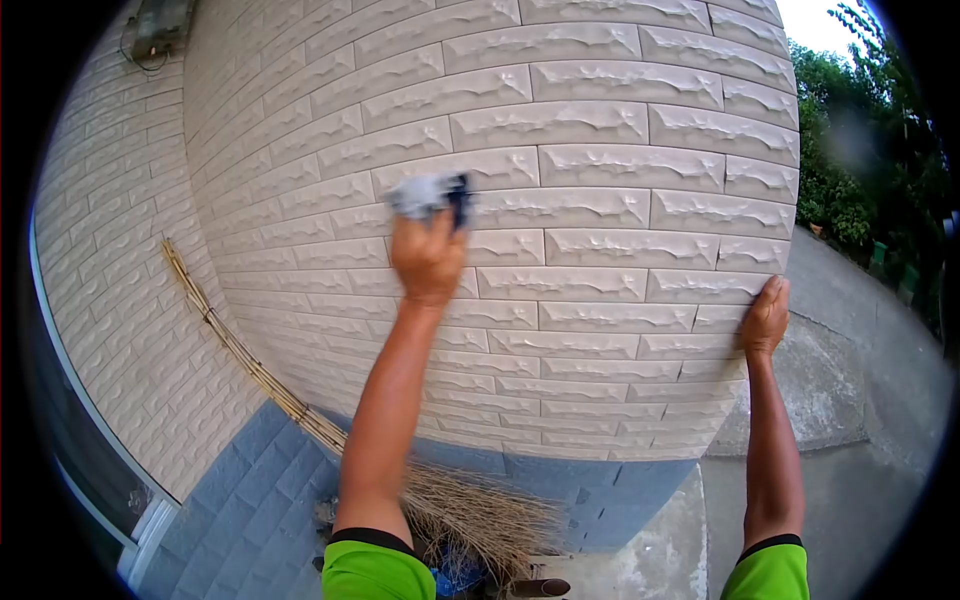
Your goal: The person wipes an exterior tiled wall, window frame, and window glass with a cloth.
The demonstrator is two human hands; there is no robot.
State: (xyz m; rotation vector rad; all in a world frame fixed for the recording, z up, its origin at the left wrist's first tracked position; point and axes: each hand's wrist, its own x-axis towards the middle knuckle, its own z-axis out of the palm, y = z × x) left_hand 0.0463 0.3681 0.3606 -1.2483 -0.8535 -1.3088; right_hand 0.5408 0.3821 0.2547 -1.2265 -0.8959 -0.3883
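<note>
My left hand (pixel 428 262) is closed around a bunched cloth (pixel 428 193), light grey with a dark blue part. It is held against the beige brick-patterned tile wall (pixel 595 208), and both hand and cloth are smeared by motion. At the wall's right corner, my right hand (pixel 766 316) rests along the edge, its fingers stretched upward and lying against the tiles. Nothing shows in that hand.
Leaning on the wall at left is a twig broom with a long bundled-stick handle (pixel 250 362); its bristles (pixel 490 505) spread below me. Blue-grey tiles (pixel 240 500) line the base. A window frame (pixel 150 525) stands at far left. Concrete ground (pixel 850 500) and trees (pixel 850 150) lie right.
</note>
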